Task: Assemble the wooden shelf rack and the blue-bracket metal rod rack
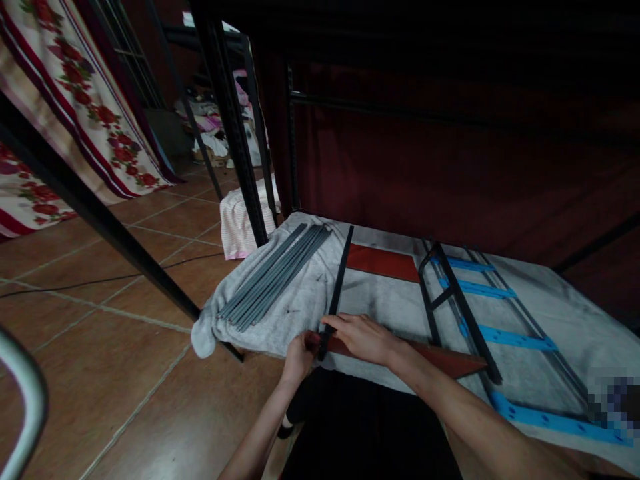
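A thin black bar (341, 277) lies across the grey cloth, its near end between my hands. My left hand (299, 363) is closed at that near end, with the fingertips partly hidden. From the right, my right hand (365, 339) curls its fingers over the bar just above it, covering the end of a narrow reddish-brown board (445, 360) that runs along the front edge. Farther back, an orange-red panel (383, 261) lies flat between the bar and a black metal frame (463, 310).
Several grey rods (280, 277) lie bundled to the left on the grey cloth (295, 337). Blue strips (515, 337) with dark rods lie to the right. Black posts (235, 133) rise at the left corner. A floral curtain (90, 100) hangs beyond the tiled floor (150, 373).
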`<state>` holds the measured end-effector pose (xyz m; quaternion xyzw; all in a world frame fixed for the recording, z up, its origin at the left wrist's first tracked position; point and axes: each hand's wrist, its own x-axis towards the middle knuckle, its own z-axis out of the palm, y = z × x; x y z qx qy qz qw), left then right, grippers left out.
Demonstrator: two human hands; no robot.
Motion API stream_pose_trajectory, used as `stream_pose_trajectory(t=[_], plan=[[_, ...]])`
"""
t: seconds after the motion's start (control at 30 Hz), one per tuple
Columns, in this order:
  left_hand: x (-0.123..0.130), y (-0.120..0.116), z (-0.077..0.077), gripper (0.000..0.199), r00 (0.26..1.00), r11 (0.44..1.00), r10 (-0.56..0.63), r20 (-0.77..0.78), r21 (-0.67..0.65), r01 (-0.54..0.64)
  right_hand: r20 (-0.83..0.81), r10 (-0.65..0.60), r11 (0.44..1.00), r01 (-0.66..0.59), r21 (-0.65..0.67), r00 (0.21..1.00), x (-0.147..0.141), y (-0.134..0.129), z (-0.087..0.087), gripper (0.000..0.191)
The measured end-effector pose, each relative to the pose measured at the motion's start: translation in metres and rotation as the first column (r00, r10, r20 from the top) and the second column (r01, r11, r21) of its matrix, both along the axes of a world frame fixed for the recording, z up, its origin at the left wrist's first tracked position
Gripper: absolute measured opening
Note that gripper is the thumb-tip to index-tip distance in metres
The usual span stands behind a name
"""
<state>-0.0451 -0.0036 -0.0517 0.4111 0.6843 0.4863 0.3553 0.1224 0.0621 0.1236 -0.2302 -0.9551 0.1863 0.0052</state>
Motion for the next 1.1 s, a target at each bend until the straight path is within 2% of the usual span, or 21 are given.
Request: stream_pose_trajectory(t=[0.2, 0.53, 0.73, 0.93, 1.03, 1.1], plan=[[-0.002, 0.0, 0.008, 0.013, 0.997, 0.998, -0.03, -0.064, -0.05, 0.027, -0.015, 0.034, 0.999, -0.034, -0.002, 0.999, 0.0, 0.001, -0.002, 0.031], [0.0, 0.002, -0.008, 0.012, 0.999, 1.0, 0.003, -0.04, -0.003, -0.003, 0.015, 0.029, 1.0, -0.029, 0.007, 0.999, 0.0, 0.003, -0.006, 0.03], [-0.001, 0.003, -0.003, 0.012, 1.0, 0.999, -0.022, -0.014, -0.034, 0.022, 0.019, 0.038, 0.999, -0.038, 0.015, 0.999, 0.0, 0.004, -0.008, 0.03], [-0.004, 0.003, 0.007, 0.02, 0.997, 0.996, -0.057, -0.053, -0.064, 0.054, 0.022, 0.038, 0.999, -0.038, 0.012, 0.999, 0.0, 0.004, -0.01, 0.029], [-0.022, 0.004, 0.019, 0.021, 0.986, 0.997, -0.042, -0.161, -0.076, 0.03, 0.016, 0.032, 0.999, -0.032, 0.006, 0.999, -0.001, 0.003, -0.012, 0.032], [-0.04, 0.008, 0.027, 0.024, 0.941, 0.997, 0.063, -0.331, -0.026, -0.076, 0.026, 0.035, 0.999, -0.035, 0.008, 0.999, -0.002, 0.001, -0.012, 0.033]])
